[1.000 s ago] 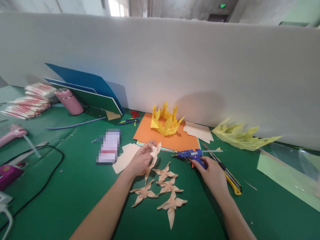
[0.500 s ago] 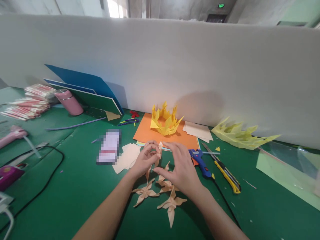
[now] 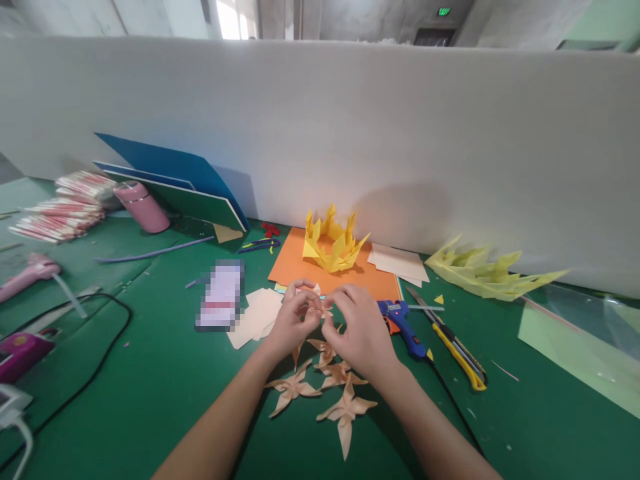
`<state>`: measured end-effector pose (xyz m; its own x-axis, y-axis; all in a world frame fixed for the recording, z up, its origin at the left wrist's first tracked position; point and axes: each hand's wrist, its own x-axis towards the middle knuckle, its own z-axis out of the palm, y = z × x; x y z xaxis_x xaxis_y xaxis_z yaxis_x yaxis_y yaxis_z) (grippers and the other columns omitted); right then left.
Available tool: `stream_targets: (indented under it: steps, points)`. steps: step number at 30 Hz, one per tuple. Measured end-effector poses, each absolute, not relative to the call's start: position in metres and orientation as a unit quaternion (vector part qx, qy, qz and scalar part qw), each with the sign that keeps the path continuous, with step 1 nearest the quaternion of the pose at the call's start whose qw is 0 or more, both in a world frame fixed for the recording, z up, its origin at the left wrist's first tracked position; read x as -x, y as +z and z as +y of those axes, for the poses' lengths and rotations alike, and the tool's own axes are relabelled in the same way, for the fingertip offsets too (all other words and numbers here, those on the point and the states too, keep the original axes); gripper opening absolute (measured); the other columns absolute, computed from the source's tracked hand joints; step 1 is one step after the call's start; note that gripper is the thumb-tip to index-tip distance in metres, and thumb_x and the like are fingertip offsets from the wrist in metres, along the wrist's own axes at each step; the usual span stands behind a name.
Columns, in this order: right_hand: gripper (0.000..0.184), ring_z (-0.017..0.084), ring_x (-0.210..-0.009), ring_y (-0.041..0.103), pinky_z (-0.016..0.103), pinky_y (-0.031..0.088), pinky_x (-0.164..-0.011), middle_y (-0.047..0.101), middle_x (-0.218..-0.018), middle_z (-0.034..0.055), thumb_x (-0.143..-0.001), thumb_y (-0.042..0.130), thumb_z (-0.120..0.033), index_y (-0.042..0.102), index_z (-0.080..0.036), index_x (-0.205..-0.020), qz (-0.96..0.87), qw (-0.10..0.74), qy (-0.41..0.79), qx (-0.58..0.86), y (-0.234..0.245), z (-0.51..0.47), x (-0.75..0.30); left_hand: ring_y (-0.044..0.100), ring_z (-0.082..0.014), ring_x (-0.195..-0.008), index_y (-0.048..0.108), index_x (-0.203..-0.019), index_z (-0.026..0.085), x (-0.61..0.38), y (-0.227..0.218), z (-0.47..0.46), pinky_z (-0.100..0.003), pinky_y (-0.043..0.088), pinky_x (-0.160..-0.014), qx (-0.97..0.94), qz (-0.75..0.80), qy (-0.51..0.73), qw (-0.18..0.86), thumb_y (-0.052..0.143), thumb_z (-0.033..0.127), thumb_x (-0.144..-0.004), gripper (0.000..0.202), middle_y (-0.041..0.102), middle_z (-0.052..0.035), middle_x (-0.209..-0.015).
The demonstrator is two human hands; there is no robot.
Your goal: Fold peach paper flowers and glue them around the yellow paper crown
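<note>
nearest, on the green tabletop (image 3: pixel 170 363): peach star-shaped folded-paper flowers (image 3: pixel 347 407). beyond: left hand (image 3: pixel 291 325), thumb and fingertips pinching another peach folded-paper piece (image 3: pixel 327 311), partly hidden; right hand (image 3: pixel 361 328), thumb and fingers curled close about the same piece, contact impossible to tell. to the right: blue plastic glue gun (image 3: pixel 411 335), beside a yellow-and-black utility knife (image 3: pixel 457 349). farther: spiky yellow paper crown (image 3: pixel 330 262) on an orange rectangular paper sheet (image 3: pixel 289 259). behind: upright white partition (image 3: pixel 300 127).

This looks like a craft workshop: the green table (image 3: pixel 165 367) bears a glue gun (image 3: pixel 407 327), a knife (image 3: pixel 453 341), paper (image 3: pixel 290 260) and boards (image 3: pixel 200 179); beyond a white partition (image 3: pixel 320 120) are grey walls (image 3: pixel 345 21) and a lit sign (image 3: pixel 444 11).
</note>
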<state>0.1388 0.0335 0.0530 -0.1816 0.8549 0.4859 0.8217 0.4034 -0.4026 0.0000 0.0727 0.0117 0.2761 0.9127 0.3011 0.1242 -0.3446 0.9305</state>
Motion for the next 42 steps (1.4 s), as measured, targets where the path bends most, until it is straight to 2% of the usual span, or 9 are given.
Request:
stream_targets:
  steps: [3, 9, 13, 20, 26, 29, 33, 38, 42]
  points:
    - [0.012, 0.021, -0.076, 0.050, 0.033, 0.037, -0.067, 0.055, -0.079, 0.0050, -0.073, 0.049, -0.013, 0.058, -0.018, -0.079, -0.766, 0.329, -0.002, 0.553, 0.052, 0.033, -0.137, 0.046, -0.0216, -0.109, 0.056, -0.072, 0.019, 0.000, 0.016, 0.068, -0.028, 0.049, -0.072, -0.694, 0.411, 0.442, 0.391, 0.054, 0.009, -0.070, 0.010, 0.040, -0.0084, -0.107]
    - [0.011, 0.021, -0.077, 0.050, 0.033, 0.036, -0.067, 0.057, -0.081, 0.0052, -0.079, 0.053, -0.017, 0.064, -0.019, -0.082, -0.779, 0.319, -0.051, 0.538, 0.053, 0.029, -0.138, 0.053, -0.0187, -0.094, 0.055, -0.074, 0.019, 0.006, 0.033, 0.058, -0.034, 0.047, -0.080, -0.731, 0.453, 0.413, 0.299, 0.053, 0.007, -0.070, 0.013, 0.041, -0.0066, -0.107]
    - [0.008, 0.021, -0.078, 0.050, 0.033, 0.035, -0.066, 0.059, -0.082, 0.0049, -0.081, 0.057, -0.019, 0.064, -0.020, -0.077, -0.787, 0.304, -0.066, 0.533, 0.052, 0.026, -0.138, 0.054, -0.0166, -0.085, 0.055, -0.074, 0.019, 0.007, 0.040, 0.048, -0.035, 0.046, -0.082, -0.734, 0.469, 0.393, 0.294, 0.052, 0.009, -0.072, 0.011, 0.042, -0.0058, -0.106]
    - [0.007, 0.020, -0.079, 0.049, 0.032, 0.034, -0.067, 0.061, -0.084, 0.0040, -0.080, 0.061, -0.018, 0.063, -0.019, -0.073, -0.801, 0.283, -0.082, 0.521, 0.051, 0.025, -0.136, 0.055, -0.0170, -0.083, 0.054, -0.072, 0.018, 0.007, 0.040, 0.043, -0.035, 0.046, -0.078, -0.721, 0.500, 0.371, 0.304, 0.052, 0.010, -0.072, 0.009, 0.042, -0.0059, -0.106]
    - [0.010, 0.019, -0.078, 0.049, 0.032, 0.034, -0.068, 0.062, -0.081, 0.0035, -0.081, 0.060, -0.019, 0.062, -0.019, -0.071, -0.813, 0.291, -0.106, 0.493, 0.048, 0.027, -0.137, 0.054, -0.0216, -0.097, 0.055, -0.071, 0.019, 0.009, 0.042, 0.041, -0.034, 0.048, -0.078, -0.706, 0.500, 0.375, 0.333, 0.053, 0.011, -0.071, 0.008, 0.044, -0.0068, -0.104]
    - [0.010, 0.019, -0.079, 0.049, 0.032, 0.034, -0.068, 0.062, -0.082, 0.0039, -0.081, 0.058, -0.018, 0.061, -0.019, -0.072, -0.806, 0.306, -0.097, 0.497, 0.046, 0.028, -0.138, 0.052, -0.0222, -0.104, 0.058, -0.079, 0.020, 0.009, 0.041, 0.040, -0.034, 0.048, -0.081, -0.676, 0.485, 0.416, 0.366, 0.057, 0.014, -0.072, 0.010, 0.045, -0.0074, -0.108]
    - [0.011, 0.019, -0.079, 0.051, 0.031, 0.034, -0.069, 0.061, -0.081, 0.0036, -0.082, 0.055, -0.017, 0.060, -0.019, -0.072, -0.796, 0.329, -0.067, 0.504, 0.045, 0.030, -0.143, 0.056, -0.0154, -0.087, 0.057, -0.091, 0.022, 0.013, 0.040, 0.041, -0.029, 0.049, -0.073, -0.593, 0.464, 0.486, 0.443, 0.062, 0.020, -0.070, 0.021, 0.049, -0.0049, -0.107]
    - [0.011, 0.019, -0.081, 0.050, 0.031, 0.034, -0.071, 0.060, -0.082, 0.0036, -0.082, 0.053, -0.016, 0.058, -0.020, -0.073, -0.796, 0.329, -0.058, 0.505, 0.044, 0.030, -0.146, 0.057, -0.0131, -0.073, 0.054, -0.082, 0.020, 0.019, 0.042, 0.044, -0.026, 0.046, -0.068, -0.460, 0.488, 0.497, 0.551, 0.063, 0.026, -0.066, 0.019, 0.058, 0.0014, -0.077]
    - [0.012, 0.018, -0.079, 0.050, 0.030, 0.033, -0.069, 0.060, -0.080, 0.0028, -0.082, 0.052, -0.016, 0.058, -0.020, -0.072, -0.804, 0.329, -0.054, 0.492, 0.044, 0.029, -0.144, 0.057, -0.0122, -0.071, 0.056, -0.078, 0.019, 0.019, 0.040, 0.044, -0.025, 0.045, -0.067, -0.444, 0.484, 0.502, 0.563, 0.068, 0.029, -0.062, 0.022, 0.059, 0.0024, -0.072]
